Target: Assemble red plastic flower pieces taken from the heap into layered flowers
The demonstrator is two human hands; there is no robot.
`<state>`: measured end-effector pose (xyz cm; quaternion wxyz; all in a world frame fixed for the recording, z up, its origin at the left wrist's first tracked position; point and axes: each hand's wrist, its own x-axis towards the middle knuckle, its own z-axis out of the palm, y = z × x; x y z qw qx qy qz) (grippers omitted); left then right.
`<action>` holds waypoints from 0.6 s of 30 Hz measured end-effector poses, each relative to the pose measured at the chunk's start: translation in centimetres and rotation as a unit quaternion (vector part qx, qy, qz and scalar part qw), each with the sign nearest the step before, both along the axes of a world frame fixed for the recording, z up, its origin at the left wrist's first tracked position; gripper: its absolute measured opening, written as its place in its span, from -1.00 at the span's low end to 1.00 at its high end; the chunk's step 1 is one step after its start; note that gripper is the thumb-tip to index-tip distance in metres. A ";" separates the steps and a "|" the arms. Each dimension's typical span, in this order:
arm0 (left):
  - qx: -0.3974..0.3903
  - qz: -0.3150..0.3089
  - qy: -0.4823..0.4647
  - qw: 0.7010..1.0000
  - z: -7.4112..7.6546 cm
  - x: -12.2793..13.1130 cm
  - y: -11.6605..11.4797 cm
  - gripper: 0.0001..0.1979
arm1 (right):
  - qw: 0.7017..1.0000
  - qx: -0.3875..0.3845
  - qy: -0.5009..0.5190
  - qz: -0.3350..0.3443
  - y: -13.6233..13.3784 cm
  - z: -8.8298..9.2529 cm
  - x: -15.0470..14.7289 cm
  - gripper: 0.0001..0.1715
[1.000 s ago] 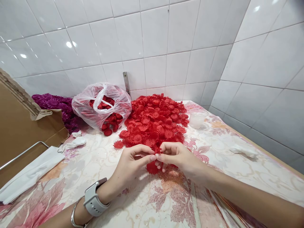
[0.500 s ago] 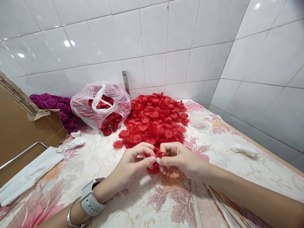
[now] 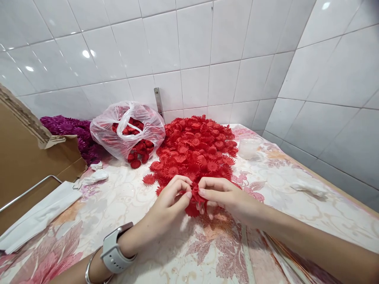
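Observation:
My left hand [image 3: 171, 201] and my right hand [image 3: 225, 197] meet over the flowered tablecloth [image 3: 133, 205], both pinching one small red fabric flower [image 3: 196, 194] between thumb and fingertips. More red petals [image 3: 192, 210] show under the fingers. Just beyond my hands lies a big pile of red flowers [image 3: 195, 152]. A single red flower [image 3: 148, 179] lies apart at the pile's left edge. My left wrist wears a grey watch [image 3: 114, 248] and a bangle.
A tied clear bag of red flowers [image 3: 127, 130] and a heap of purple flowers [image 3: 71, 132] sit at the back left. A cardboard box [image 3: 26, 157] stands left, white paper [image 3: 38, 215] beside it. A small translucent cup [image 3: 248, 146] sits by the tiled corner.
Both hands stayed together on the flower, shifting slightly forward toward the pile; the fingers reworked their pinch on it.

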<state>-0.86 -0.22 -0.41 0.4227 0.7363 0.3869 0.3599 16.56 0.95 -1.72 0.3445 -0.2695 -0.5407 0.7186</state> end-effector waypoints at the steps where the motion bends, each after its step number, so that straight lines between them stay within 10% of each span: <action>1: -0.029 0.001 -0.019 0.999 0.1 0.0 0.0 -0.86 | 1.000 0.000 0.002 -0.004 0.0 0.0 0.0 -0.76; 8: -0.237 -0.002 -0.238 0.942 0.4 0.2 -0.3 -0.91 | 0.996 -0.003 0.075 -0.046 -0.2 0.2 -0.1 -0.76; 18: -0.247 0.059 -0.366 0.895 -0.6 0.2 0.9 -0.84 | 0.982 -0.022 0.168 -0.083 0.2 0.5 -0.3 -0.82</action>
